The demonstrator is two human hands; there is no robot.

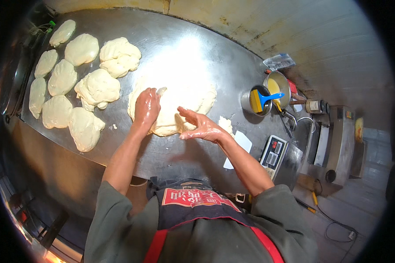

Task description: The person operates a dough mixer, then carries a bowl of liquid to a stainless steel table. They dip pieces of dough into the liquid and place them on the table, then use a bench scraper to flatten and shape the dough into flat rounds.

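Observation:
A large mass of pale dough (pixel 181 111) lies on the steel worktop in front of me, its far part washed out by glare. My left hand (pixel 148 108) is on its left side, fingers curled in, with a bit of dough showing by the fingertips. Over the near right edge, my right hand (pixel 202 126) is spread with thumb and fingers apart and grips nothing. Both hands look wet or oily. Just right of that hand lies a small dough scrap (pixel 226 124), and below it a white flat scraper (pixel 238 149), partly behind my forearm.
Several flattened dough pieces (pixel 82 49) cover the worktop's (pixel 171 161) left end. At right, a blue-handled brush (pixel 266 96) rests across a metal pot (pixel 247 102), beside another pot of yellow liquid (pixel 274 86). A digital scale (pixel 273 156) sits near the front right. A wall (pixel 250 29) bounds the back.

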